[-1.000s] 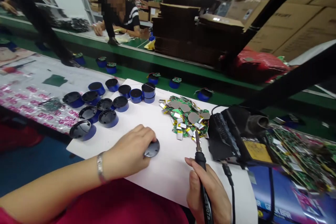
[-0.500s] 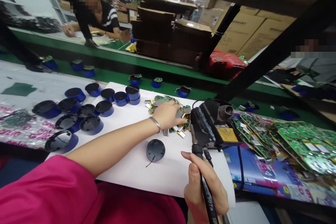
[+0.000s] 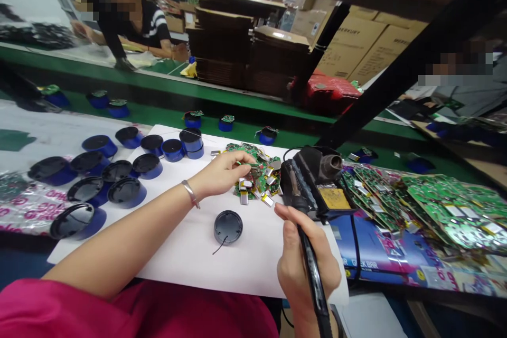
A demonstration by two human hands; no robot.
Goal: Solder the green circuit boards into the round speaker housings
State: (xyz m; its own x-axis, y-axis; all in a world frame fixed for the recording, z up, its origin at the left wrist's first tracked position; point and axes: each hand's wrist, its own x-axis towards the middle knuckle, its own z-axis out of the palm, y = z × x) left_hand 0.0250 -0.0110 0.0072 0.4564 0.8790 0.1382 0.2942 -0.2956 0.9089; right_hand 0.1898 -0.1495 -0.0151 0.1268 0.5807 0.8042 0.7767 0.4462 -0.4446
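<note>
Left fingers [image 3: 249, 165] pinch narrowly at a pile of circuit boards [image 3: 260, 186], any catch unclear; a black cup [image 3: 228, 226] lies nearer the body on the white surface [image 3: 190, 245], left of the right hand [image 3: 292, 261] gripping a soldering iron [image 3: 315, 280].

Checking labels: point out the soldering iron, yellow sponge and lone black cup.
Soldering iron [image 3: 312, 268]: head view, on the black handle.
Yellow sponge [image 3: 335, 198]: head view, on its top.
Lone black cup [image 3: 228, 225]: head view, on its inside floor.

A white board [image 3: 190, 259] carries a dark round case [image 3: 228, 226] near its middle, several blue cases [image 3: 127, 193] at left, a heap of circuit boards [image 3: 260, 186] at the far side, and a soldering stand [image 3: 311, 163] far right.
</note>
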